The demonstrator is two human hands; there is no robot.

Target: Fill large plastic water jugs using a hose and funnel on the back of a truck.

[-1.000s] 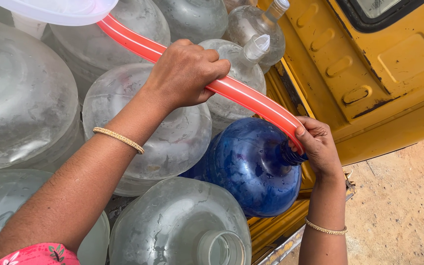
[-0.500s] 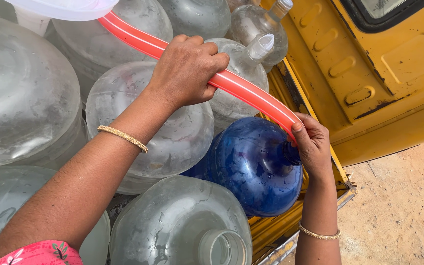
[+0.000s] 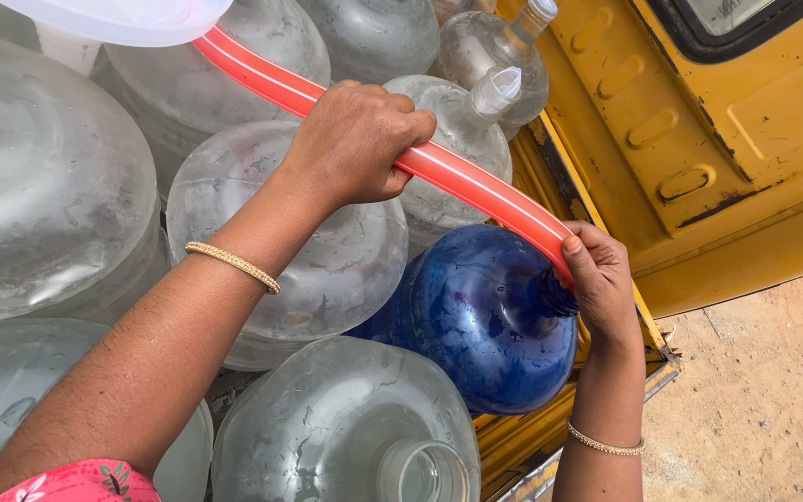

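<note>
A red hose with white stripes runs from under a white funnel at the top left down to the neck of a dark blue water jug lying on its side. My left hand is wrapped around the hose midway. My right hand grips the hose's lower end at the blue jug's mouth, hiding the opening. Both wrists wear thin gold bangles.
Several large clear water jugs are stacked all around, one with an open mouth at the bottom. Two capped clear bottles lie behind. A yellow vehicle panel stands at the right, with sandy ground below it.
The view has shifted slightly; my right hand has slid a little lower along the hose end toward the blue jug's mouth. My left hand keeps its grip.
</note>
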